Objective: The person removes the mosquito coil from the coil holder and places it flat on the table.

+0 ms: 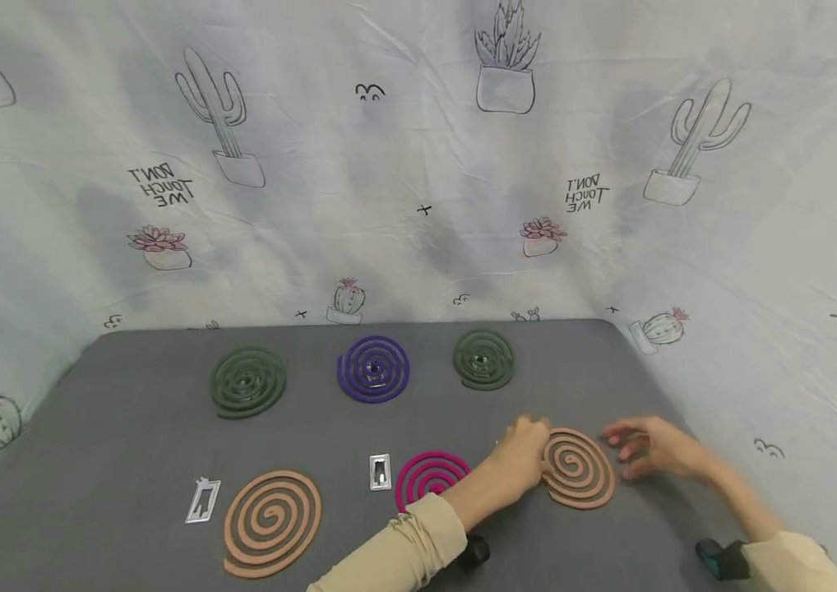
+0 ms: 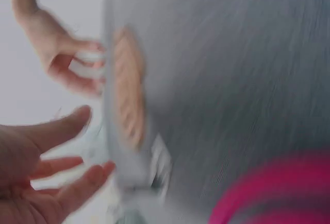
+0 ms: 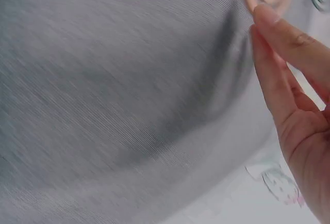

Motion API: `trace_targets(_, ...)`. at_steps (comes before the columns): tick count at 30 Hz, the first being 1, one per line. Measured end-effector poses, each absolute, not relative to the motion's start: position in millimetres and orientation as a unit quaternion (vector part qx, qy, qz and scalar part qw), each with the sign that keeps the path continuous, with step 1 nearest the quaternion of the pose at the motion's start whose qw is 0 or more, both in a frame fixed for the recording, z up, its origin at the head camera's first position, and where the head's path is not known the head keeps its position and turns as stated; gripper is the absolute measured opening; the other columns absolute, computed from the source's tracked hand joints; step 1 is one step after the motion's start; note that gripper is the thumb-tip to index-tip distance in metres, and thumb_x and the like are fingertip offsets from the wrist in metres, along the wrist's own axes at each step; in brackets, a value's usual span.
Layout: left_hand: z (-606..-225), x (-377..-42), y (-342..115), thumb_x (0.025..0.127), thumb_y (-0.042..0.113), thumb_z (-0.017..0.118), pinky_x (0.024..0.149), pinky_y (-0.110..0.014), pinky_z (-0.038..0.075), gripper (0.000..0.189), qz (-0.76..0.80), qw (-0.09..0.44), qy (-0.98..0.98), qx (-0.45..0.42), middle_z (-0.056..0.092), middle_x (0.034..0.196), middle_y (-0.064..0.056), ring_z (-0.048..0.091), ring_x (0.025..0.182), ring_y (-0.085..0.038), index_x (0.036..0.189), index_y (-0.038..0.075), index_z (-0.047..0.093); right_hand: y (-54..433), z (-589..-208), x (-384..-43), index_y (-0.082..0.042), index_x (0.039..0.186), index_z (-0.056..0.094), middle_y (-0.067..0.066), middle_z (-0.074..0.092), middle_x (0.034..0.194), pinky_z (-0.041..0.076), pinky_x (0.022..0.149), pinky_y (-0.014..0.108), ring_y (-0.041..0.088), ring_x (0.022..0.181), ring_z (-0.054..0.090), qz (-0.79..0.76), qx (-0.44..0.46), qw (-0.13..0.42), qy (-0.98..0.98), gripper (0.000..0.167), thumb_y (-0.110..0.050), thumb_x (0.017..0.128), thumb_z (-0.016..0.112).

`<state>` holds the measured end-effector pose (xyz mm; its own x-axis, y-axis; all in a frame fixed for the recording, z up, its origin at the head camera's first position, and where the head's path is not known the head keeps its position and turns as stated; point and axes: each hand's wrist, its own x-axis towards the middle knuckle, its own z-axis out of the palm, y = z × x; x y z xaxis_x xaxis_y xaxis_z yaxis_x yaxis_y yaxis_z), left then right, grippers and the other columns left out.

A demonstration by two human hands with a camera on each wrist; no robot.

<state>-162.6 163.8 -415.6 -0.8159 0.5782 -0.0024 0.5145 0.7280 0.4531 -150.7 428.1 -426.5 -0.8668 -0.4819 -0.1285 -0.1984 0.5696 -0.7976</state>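
Tan coil point(image 1: 574, 462) on right part of table point(image 1: 130, 436), between hands. Left hand point(image 1: 522, 452) by its left edge; I can't tell if touching. Left grip loose, fingers parted, nothing held. Right hand point(image 1: 655, 448) just beside coil's right edge, grip relaxed, thumb apart from fingers, also holding nothing. I see pink coil point(image 1: 436, 487) partly behind left forearm, second tan coil point(image 1: 270, 512) nearer left, purple coil point(image 1: 375, 367) between two green coils point(image 1: 482, 359) at back.
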Motion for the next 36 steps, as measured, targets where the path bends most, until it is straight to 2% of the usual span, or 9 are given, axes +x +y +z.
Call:
trace_targets(5,-404.1,-215.9,118.9,0.084,0.017,0.072,0.086,-0.024,0.055,0.053,0.345,0.051,0.876,0.332,0.061,0.121,-0.012,0.063,0.106,-0.022,0.132,0.005,0.054,424.5,-412.4,-167.0,0.016,0.125,0.049,0.036,0.054,0.117,0.057,0.069,0.023,0.008,0.089,0.065,-0.410,-0.141,0.104,0.895,0.060,-0.007,0.078,0.076)
trace_targets(7,-406.9,-239.3,103.8,0.085,0.012,0.070,0.087,-0.026,0.055,0.051,0.406,0.048,0.848,0.337,0.061,0.122,-0.013,0.062,0.107,-0.025,0.133,0.004,0.053,421.2,-410.7,-175.2,0.011,0.129,0.049,0.032,0.054,0.124,0.057,0.073,0.023,0.009,0.095,0.065,-0.430,-0.114,0.088,0.891,0.059,-0.011,0.081,0.074)
trace_targets(11,-421.7,-275.2,87.2,0.085,0.006,0.069,0.090,-0.030,0.055,0.048,0.486,0.022,0.816,0.313,0.059,0.126,-0.015,0.059,0.111,-0.031,0.132,0.004,0.055,409.4,-414.4,-196.3,0.005,0.135,0.048,0.016,0.055,0.133,0.056,0.080,0.024,0.011,0.105,0.063,-0.476,-0.078,0.083,0.872,0.060,-0.015,0.084,0.072)
trace_targets(14,-431.5,-291.5,82.4,0.085,0.002,0.068,0.092,-0.034,0.054,0.047,0.507,0.001,0.814,0.285,0.057,0.128,-0.016,0.057,0.114,-0.033,0.131,0.002,0.056,395.1,-421.5,-217.6,0.005,0.136,0.046,0.016,0.052,0.138,0.056,0.083,0.026,0.021,0.111,0.062,-0.499,-0.074,0.082,0.860,0.062,-0.015,0.084,0.072)
trace_targets(18,-442.2,-303.4,81.7,0.084,-0.003,0.067,0.094,-0.039,0.053,0.046,0.499,-0.019,0.829,0.251,0.055,0.130,-0.018,0.054,0.118,-0.035,0.129,0.000,0.057,373.9,-432.0,-244.7,0.007,0.138,0.043,0.028,0.041,0.142,0.057,0.085,0.032,0.039,0.119,0.054,-0.523,-0.082,0.081,0.844,0.064,-0.012,0.084,0.072)
trace_targets(21,-449.3,-306.8,83.6,0.083,-0.003,0.068,0.093,-0.037,0.053,0.047,0.472,-0.025,0.851,0.229,0.055,0.131,-0.017,0.055,0.118,-0.032,0.129,0.001,0.058,361.2,-437.5,-259.4,0.007,0.140,0.040,0.029,0.037,0.144,0.057,0.085,0.031,0.045,0.123,0.047,-0.536,-0.086,0.088,0.835,0.066,-0.008,0.084,0.071)
trace_targets(27,-455.5,-308.8,87.8,0.082,-0.006,0.068,0.090,-0.029,0.054,0.051,0.463,-0.008,0.861,0.210,0.053,0.131,-0.020,0.058,0.114,-0.031,0.131,0.001,0.055,346.2,-437.6,-279.4,0.005,0.140,0.041,0.026,0.038,0.145,0.057,0.084,0.029,0.045,0.124,0.047,-0.543,-0.076,0.097,0.831,0.063,0.000,0.084,0.069)
trace_targets(36,-460.7,-309.2,92.9,0.079,-0.008,0.071,0.084,-0.024,0.056,0.052,0.484,-0.004,0.855,0.184,0.054,0.124,-0.025,0.063,0.104,-0.032,0.128,-0.005,0.055,333.0,-444.3,-297.1,0.007,0.135,0.046,0.032,0.044,0.137,0.058,0.082,0.028,0.040,0.118,0.054,-0.542,-0.062,0.106,0.831,0.057,0.001,0.083,0.070)
